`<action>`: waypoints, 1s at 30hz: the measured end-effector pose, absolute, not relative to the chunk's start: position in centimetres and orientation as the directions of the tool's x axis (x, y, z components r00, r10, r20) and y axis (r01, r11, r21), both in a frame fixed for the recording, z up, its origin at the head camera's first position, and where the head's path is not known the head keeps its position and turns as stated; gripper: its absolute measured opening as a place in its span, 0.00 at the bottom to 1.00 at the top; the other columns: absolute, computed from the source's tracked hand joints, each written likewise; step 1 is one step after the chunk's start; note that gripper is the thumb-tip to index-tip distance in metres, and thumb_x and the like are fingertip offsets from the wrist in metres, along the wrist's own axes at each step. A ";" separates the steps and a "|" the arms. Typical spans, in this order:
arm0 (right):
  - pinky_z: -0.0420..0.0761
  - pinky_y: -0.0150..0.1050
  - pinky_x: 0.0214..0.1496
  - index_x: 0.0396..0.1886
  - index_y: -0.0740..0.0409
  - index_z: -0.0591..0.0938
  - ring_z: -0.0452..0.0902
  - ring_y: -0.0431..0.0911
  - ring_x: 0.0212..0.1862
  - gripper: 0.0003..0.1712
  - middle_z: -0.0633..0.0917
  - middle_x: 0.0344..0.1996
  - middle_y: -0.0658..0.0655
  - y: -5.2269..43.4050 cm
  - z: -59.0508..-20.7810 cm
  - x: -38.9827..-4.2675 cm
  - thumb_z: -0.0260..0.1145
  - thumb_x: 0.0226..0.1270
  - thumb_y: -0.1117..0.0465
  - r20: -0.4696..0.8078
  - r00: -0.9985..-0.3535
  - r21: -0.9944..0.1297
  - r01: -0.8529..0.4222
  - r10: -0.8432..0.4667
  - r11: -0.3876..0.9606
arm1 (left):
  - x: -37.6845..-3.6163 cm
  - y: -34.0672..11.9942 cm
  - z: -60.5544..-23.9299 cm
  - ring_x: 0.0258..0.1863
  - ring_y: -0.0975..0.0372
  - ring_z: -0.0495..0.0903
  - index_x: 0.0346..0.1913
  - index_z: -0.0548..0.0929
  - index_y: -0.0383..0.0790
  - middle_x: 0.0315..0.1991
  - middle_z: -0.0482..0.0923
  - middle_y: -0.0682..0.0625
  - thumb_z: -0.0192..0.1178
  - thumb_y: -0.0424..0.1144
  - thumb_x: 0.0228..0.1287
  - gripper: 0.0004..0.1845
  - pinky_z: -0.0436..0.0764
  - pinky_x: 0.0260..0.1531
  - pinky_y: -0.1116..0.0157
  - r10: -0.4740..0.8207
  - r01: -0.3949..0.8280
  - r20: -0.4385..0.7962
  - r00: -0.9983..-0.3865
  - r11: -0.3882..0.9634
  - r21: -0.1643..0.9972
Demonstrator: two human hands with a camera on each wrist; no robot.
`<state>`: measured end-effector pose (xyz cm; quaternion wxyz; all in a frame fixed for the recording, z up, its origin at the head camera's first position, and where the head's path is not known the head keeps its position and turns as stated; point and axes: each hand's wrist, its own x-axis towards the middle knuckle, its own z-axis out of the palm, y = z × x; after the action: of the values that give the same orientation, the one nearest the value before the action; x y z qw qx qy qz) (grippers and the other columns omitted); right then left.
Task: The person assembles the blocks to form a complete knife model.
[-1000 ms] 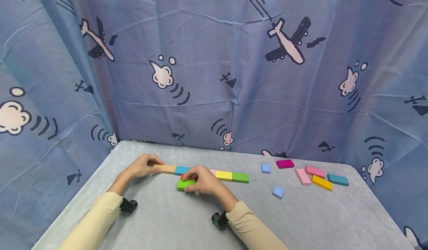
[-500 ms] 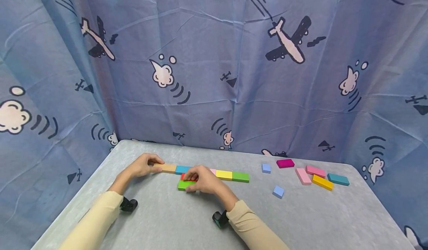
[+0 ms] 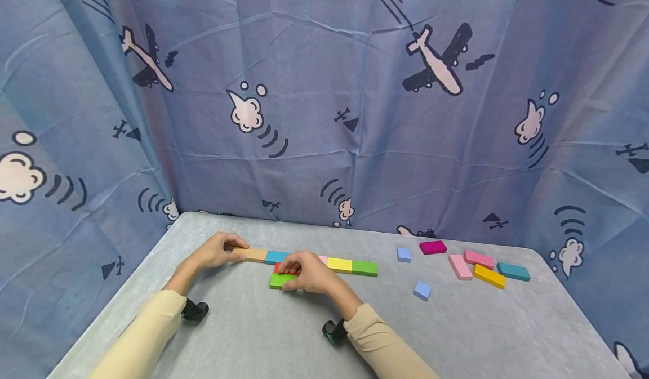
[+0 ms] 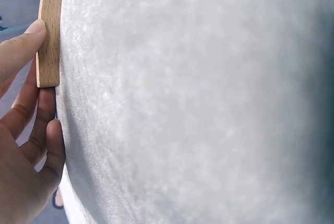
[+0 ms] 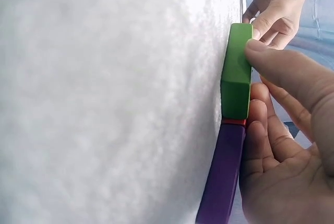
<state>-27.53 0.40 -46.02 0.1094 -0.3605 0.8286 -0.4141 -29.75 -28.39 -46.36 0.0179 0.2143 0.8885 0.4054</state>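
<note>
On the grey table (image 3: 253,334), my left hand (image 3: 237,253) pinches the left end of a tan block (image 3: 253,254) that starts a flat row: tan, teal (image 3: 277,257), pink (image 3: 322,260), yellow (image 3: 339,264), green (image 3: 364,268). In front of that row my right hand (image 3: 290,275) grips a bright green block (image 3: 280,280) lying beside a red block (image 3: 277,267). In the left wrist view the thumb (image 4: 21,49) presses the tan block (image 4: 49,31). The right wrist view shows thumb (image 5: 284,70) and fingers (image 5: 258,130) round the green block (image 5: 236,72), end to end with a purple-looking block (image 5: 224,182).
Loose blocks lie at the right: two small light-blue squares (image 3: 403,254) (image 3: 421,290), a magenta one (image 3: 432,247), two pink (image 3: 459,267) (image 3: 478,259), an orange (image 3: 489,276) and a teal (image 3: 513,271). An aeroplane-print curtain (image 3: 324,114) hangs round the table.
</note>
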 end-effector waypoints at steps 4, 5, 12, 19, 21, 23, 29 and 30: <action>0.75 0.34 0.40 0.37 0.57 0.85 0.76 0.42 0.36 0.17 0.83 0.33 0.49 0.6 -46.0 -27.5 0.77 0.45 0.66 0.123 -0.705 -0.772 -0.510 -0.698 0.379 | -29.7 -28.3 -46.3 0.34 0.57 0.77 0.39 0.84 0.34 0.34 0.81 0.48 0.68 0.29 0.52 0.10 0.75 0.35 0.63 0.396 0.366 0.142 -0.907 0.579 0.729; 0.75 0.34 0.40 0.37 0.57 0.85 0.76 0.42 0.36 0.16 0.83 0.33 0.49 0.6 -45.9 -27.5 0.77 0.45 0.67 0.126 -0.702 -0.774 -0.512 -0.701 0.373 | -29.7 -28.3 -46.3 0.34 0.57 0.77 0.39 0.84 0.34 0.34 0.81 0.48 0.68 0.29 0.52 0.10 0.75 0.35 0.63 0.397 0.369 0.144 -0.907 0.577 0.729; 0.77 0.35 0.41 0.39 0.60 0.84 0.77 0.46 0.38 0.14 0.84 0.35 0.54 1.6 -45.3 -27.6 0.74 0.51 0.66 0.144 -0.696 -0.808 -0.493 -0.703 0.323 | -29.8 -28.3 -46.4 0.34 0.57 0.77 0.39 0.84 0.34 0.34 0.82 0.48 0.68 0.29 0.52 0.10 0.76 0.36 0.63 0.399 0.372 0.146 -0.905 0.577 0.727; 0.77 0.40 0.41 0.38 0.65 0.82 0.77 0.48 0.37 0.09 0.82 0.34 0.60 4.9 -43.8 -27.6 0.70 0.56 0.70 0.192 -0.699 -0.802 -0.516 -0.689 0.300 | -29.9 -28.3 -46.5 0.34 0.57 0.77 0.40 0.84 0.34 0.35 0.81 0.48 0.69 0.31 0.52 0.10 0.75 0.36 0.64 0.390 0.357 0.135 -0.911 0.581 0.732; 0.77 0.43 0.41 0.38 0.68 0.82 0.77 0.52 0.37 0.09 0.82 0.34 0.62 6.2 -43.4 -27.4 0.69 0.56 0.72 0.207 -0.704 -0.801 -0.521 -0.680 0.295 | -29.9 -28.4 -46.6 0.35 0.57 0.77 0.40 0.84 0.34 0.35 0.81 0.47 0.69 0.31 0.52 0.10 0.75 0.36 0.63 0.387 0.352 0.132 -0.913 0.580 0.735; 0.77 0.47 0.41 0.38 0.70 0.81 0.76 0.55 0.37 0.09 0.82 0.34 0.65 7.6 -42.9 -27.2 0.68 0.56 0.73 0.208 -0.713 -0.809 -0.510 -0.670 0.292 | -29.9 -28.5 -46.6 0.35 0.56 0.77 0.40 0.84 0.34 0.36 0.81 0.46 0.69 0.31 0.52 0.11 0.75 0.36 0.62 0.386 0.346 0.128 -0.914 0.575 0.741; 0.76 0.43 0.41 0.40 0.66 0.82 0.76 0.50 0.37 0.10 0.82 0.37 0.63 13.0 -43.7 -27.7 0.68 0.58 0.68 0.195 -0.753 -0.801 -0.492 -0.628 0.341 | -29.9 -28.5 -46.6 0.35 0.55 0.77 0.40 0.84 0.34 0.36 0.81 0.46 0.69 0.31 0.53 0.11 0.75 0.37 0.61 0.386 0.346 0.127 -0.914 0.575 0.741; 0.76 0.42 0.41 0.41 0.65 0.82 0.76 0.50 0.37 0.11 0.82 0.37 0.61 14.0 -43.8 -27.8 0.69 0.59 0.67 0.193 -0.760 -0.796 -0.491 -0.620 0.354 | -29.9 -28.5 -46.6 0.35 0.56 0.77 0.40 0.84 0.34 0.36 0.81 0.46 0.69 0.31 0.53 0.11 0.75 0.36 0.61 0.385 0.346 0.126 -0.914 0.578 0.739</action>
<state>-27.84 14.01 -43.85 0.0708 -0.3389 0.8199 -0.4560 -29.93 -28.50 -46.59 0.0239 0.2058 0.8880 0.4104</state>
